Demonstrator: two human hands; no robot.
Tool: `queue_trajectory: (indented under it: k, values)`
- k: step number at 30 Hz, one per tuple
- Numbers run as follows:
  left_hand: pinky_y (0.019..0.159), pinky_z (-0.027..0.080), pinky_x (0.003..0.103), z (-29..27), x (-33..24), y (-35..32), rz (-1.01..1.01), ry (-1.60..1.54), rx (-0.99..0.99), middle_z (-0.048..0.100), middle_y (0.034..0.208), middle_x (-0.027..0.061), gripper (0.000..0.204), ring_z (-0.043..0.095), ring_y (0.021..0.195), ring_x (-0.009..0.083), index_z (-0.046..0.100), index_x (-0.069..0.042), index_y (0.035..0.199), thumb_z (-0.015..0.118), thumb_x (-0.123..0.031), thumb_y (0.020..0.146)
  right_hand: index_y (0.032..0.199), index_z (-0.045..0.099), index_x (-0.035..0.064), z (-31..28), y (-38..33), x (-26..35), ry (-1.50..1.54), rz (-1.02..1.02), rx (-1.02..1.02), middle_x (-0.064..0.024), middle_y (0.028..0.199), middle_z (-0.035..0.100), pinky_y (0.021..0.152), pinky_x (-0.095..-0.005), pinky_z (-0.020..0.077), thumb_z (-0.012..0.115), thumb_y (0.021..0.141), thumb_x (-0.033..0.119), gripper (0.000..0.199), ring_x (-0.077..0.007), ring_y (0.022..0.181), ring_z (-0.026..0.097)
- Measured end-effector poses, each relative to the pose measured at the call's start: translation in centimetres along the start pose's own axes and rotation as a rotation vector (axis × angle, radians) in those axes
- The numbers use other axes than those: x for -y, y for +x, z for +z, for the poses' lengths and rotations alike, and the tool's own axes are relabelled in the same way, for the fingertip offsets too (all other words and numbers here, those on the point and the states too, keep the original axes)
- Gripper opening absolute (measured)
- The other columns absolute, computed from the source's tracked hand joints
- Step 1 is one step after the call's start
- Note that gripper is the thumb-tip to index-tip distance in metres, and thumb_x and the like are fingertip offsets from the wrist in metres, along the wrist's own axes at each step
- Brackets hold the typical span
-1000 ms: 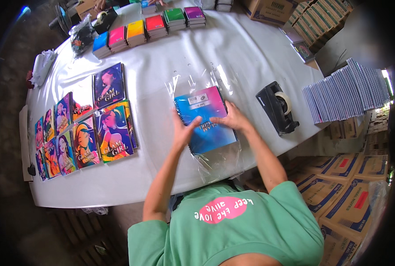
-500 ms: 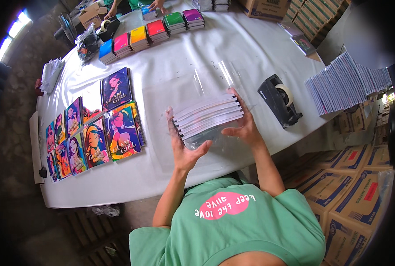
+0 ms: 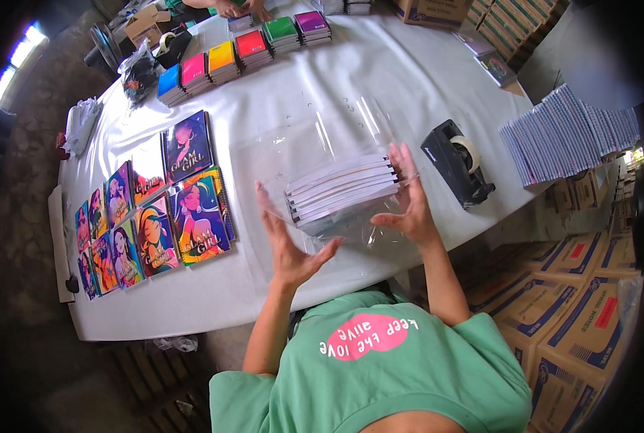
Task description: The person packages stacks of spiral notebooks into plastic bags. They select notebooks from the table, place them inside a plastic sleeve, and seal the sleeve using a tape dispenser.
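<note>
A stack of several spiral notebooks (image 3: 344, 189), page edges facing up toward me, sits before me in clear plastic film (image 3: 260, 148) on the white-covered table. To its left, my left hand (image 3: 291, 252) is open, fingers spread and thumb pointing inward. My right hand (image 3: 413, 206) is open at the stack's right end, fingers pointing away from me. Both palms face the notebooks with gaps between. Whether my fingertips touch the film I cannot tell.
Right of the stack stands a black tape dispenser (image 3: 458, 164). Illustrated notebooks (image 3: 201, 216) lie in rows at left. Coloured notebook piles (image 3: 222, 61) line the far side, where a co-worker's hands (image 3: 239, 10) are busy. Spiral notebook stacks (image 3: 553, 137) and cartons (image 3: 546, 296) are at right.
My hands have moved apart, away from the two ends of the notebook stack, and my fingers have spread. The stack has stayed nearly in place. The co-worker's hands have shifted.
</note>
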State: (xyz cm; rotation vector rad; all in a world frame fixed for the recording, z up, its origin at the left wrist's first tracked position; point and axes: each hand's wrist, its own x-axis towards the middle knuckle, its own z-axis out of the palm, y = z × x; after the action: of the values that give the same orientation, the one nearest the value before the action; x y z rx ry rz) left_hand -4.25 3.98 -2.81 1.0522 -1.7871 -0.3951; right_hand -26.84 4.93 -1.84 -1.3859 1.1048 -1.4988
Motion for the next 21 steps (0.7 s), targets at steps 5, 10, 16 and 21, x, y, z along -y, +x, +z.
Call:
queue_trajectory:
  k: [5,10,16,21]
  values:
    - [0.097,0.040,0.043,-0.7,1.4,-0.3,0.185,0.067,0.033,0.055,0.117,0.0142,0.067,0.049,0.114,0.0339,0.055,-0.005,0.119,0.078,-0.008,0.056,0.134,0.042,0.0052,-1.2,-0.4,0.3,-0.365,-0.091,0.141,-0.0094,0.143,0.035,0.107,-0.0379,0.0313,0.084,0.061,0.018,0.085,-0.0247,0.132,0.035]
    - [0.092,0.041,0.039,-2.2,2.1,1.7,0.232,0.083,0.193,0.058,0.117,0.0101,0.066,0.053,0.111,0.0284,0.058,-0.006,0.119,0.078,-0.009,0.056,0.132,0.047,0.0067,-1.1,-0.1,1.1,-0.103,-0.027,-0.007,-0.0106,0.139,0.042,0.108,-0.0376,0.0303,0.084,0.060,0.014,0.081,-0.0251,0.132,0.035]
    - [0.094,0.038,0.043,-2.1,-0.3,5.1,0.398,0.289,0.567,0.057,0.126,0.0004,0.063,0.048,0.121,0.0260,0.058,-0.022,0.123,0.078,-0.019,0.064,0.133,0.047,0.0152,-0.6,-0.3,2.3,-0.783,-0.092,0.161,-0.0014,0.142,0.040,0.111,-0.0496,0.0198,0.082,0.060,0.018,0.081,-0.0252,0.135,0.030]
    - [0.098,0.037,0.044,-3.0,-0.8,8.7,0.420,0.170,0.920,0.038,0.144,0.0026,0.083,0.038,0.130,0.0268,0.046,-0.024,0.134,0.081,-0.022,0.059,0.133,0.047,0.0172,-0.8,0.5,3.1,-0.621,-0.018,0.254,0.0017,0.142,0.040,0.111,-0.0528,0.0132,0.079,0.062,0.018,0.078,-0.0227,0.136,0.030]
